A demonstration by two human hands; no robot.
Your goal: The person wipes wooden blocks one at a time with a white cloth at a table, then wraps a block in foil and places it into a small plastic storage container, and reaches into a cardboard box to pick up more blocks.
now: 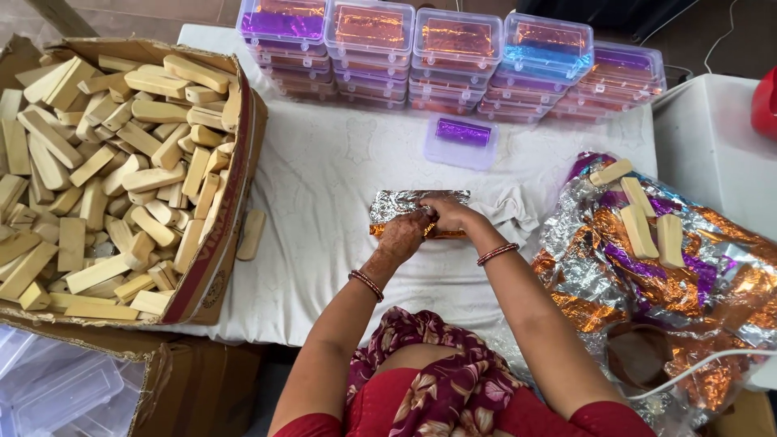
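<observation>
Head view: a table with a white cloth (324, 267) is seen from above.
Left hand (402, 235): it is pressed down on a foil sheet (409, 204), fingers bent over its lower edge.
Right hand (450, 214): it is laid on the same sheet, fingers curled and pinching the foil.
Foil sheet: it is spread flat in the middle of the cloth, silver on top, with orange showing at the near edge under the hands.
Cardboard box (235, 202): it is set at the left and is filled to the top with pale wooden blocks (121, 162).
One loose block (252, 235): it is laid on the cloth just beside the box.
Plastic boxes (453, 61): they are stacked in rows at the far edge, lids shut, with purple and orange foil inside.
Single small box (462, 139): it is placed in front of the stacks, with purple foil inside.
Foil pile (696, 283): crumpled silver, orange and purple sheets are heaped at the right, with a few blocks (647, 222) on top.
</observation>
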